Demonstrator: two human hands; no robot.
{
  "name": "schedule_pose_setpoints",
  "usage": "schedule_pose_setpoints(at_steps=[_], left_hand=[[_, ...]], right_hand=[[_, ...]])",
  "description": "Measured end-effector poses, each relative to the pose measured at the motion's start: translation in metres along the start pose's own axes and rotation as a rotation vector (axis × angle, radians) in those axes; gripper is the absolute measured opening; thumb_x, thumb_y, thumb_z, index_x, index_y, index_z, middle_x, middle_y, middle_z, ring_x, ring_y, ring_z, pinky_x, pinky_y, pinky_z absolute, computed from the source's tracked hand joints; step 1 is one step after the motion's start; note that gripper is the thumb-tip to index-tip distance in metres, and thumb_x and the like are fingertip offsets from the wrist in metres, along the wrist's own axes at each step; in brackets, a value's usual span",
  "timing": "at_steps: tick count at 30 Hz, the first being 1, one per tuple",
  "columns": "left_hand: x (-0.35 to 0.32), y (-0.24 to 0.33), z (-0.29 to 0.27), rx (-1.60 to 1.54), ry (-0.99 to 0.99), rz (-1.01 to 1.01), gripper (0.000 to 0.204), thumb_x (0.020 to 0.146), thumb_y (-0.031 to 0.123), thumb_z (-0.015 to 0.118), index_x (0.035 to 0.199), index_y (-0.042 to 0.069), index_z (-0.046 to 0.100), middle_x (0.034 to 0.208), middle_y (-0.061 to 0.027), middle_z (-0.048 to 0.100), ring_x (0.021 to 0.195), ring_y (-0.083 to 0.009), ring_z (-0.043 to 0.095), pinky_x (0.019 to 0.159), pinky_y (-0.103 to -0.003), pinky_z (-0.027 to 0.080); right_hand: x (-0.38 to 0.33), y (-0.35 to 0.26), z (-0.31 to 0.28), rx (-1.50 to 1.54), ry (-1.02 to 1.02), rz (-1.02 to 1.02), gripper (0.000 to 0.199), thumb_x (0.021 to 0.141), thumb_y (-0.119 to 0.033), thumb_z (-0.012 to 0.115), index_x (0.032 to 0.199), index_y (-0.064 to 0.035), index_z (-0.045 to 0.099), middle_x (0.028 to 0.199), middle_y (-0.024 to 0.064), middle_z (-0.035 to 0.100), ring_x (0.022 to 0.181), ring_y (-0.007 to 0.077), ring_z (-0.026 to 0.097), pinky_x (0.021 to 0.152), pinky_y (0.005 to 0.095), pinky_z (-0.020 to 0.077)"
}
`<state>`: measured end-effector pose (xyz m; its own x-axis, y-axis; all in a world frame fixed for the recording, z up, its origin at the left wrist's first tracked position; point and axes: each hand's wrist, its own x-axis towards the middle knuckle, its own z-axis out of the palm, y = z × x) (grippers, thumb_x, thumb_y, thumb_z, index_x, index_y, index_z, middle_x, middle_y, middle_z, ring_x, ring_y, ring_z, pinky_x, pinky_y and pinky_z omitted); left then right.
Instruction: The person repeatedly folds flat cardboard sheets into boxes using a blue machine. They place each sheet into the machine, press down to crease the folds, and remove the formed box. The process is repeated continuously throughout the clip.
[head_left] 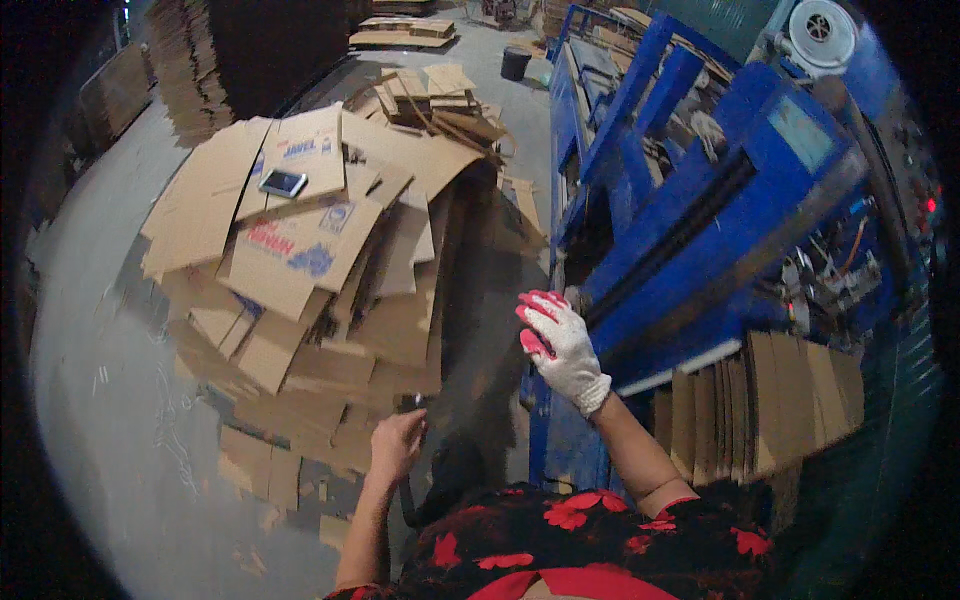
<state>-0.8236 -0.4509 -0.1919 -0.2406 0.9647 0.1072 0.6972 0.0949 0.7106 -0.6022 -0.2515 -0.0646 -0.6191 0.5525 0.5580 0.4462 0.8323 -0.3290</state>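
Observation:
My left hand [398,443] is bare and closed, low in front of me beside the cardboard pile. A small dark thing with a bright spot shows at its fingertips, too unclear to name. My right hand [565,350] wears a white knit glove with red-coated fingers. It is over the near left edge of a blue machine [690,240], fingers bent, thumb apart from them, nothing visible between. Whether it touches the machine I cannot tell. The large pile of flat cardboard sheets [400,330] stands to the left, with a phone [283,183] on top.
Cut cardboard pieces [800,390] stand on edge at the right, by the machine. More cardboard scraps [440,95] lie beyond the pile. Tall cardboard stacks [185,70] rise at the far left. A dark bin [516,63] stands on the grey floor [110,350] at the back.

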Motion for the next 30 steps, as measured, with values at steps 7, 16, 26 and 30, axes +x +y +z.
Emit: schedule_pose_setpoints(at_steps=[7,16,26,30], left_hand=[[0.207,-0.01,0.044,-0.062,-0.066,0.177,0.028,0.082,0.014,0.062,0.109,0.013,0.065,0.096,-0.0102,0.068,0.09,-0.0303,0.063,0.077,-0.043,0.049],[0.522,0.102,0.085,-0.111,-0.065,0.667,0.024,0.082,0.012,0.063,0.106,0.009,0.065,0.096,-0.0096,0.068,0.088,-0.0294,0.064,0.076,-0.041,0.05],[0.731,0.093,0.161,-0.154,-0.371,0.539,0.023,0.086,0.015,0.061,0.106,0.006,0.066,0.098,-0.0152,0.068,0.091,-0.0334,0.065,0.078,-0.04,0.054],[0.856,0.081,0.195,-0.089,-0.424,0.543,0.024,0.081,0.024,0.063,0.102,0.012,0.069,0.093,-0.0147,0.068,0.085,-0.034,0.064,0.073,-0.044,0.053]], right_hand=[[0.037,0.132,0.051,0.061,-0.17,0.151,0.028,0.079,-0.012,0.065,0.107,-0.0046,0.062,0.118,0.0142,0.06,0.111,0.0334,0.055,0.096,0.0428,0.0434],[0.044,0.238,0.053,0.246,-0.339,0.873,0.032,0.08,-0.015,0.058,0.11,-0.0061,0.063,0.107,0.0188,0.062,0.095,0.0356,0.06,0.081,0.0416,0.0484],[0.088,0.365,0.097,0.695,-0.148,1.339,0.037,0.088,-0.019,0.061,0.122,-0.0054,0.056,0.107,0.012,0.064,0.101,0.0217,0.06,0.081,0.0331,0.0491],[0.07,0.417,0.109,0.736,-0.208,1.495,0.039,0.09,-0.016,0.061,0.127,-0.006,0.054,0.115,0.0075,0.061,0.103,0.0142,0.057,0.083,0.0265,0.0483]])
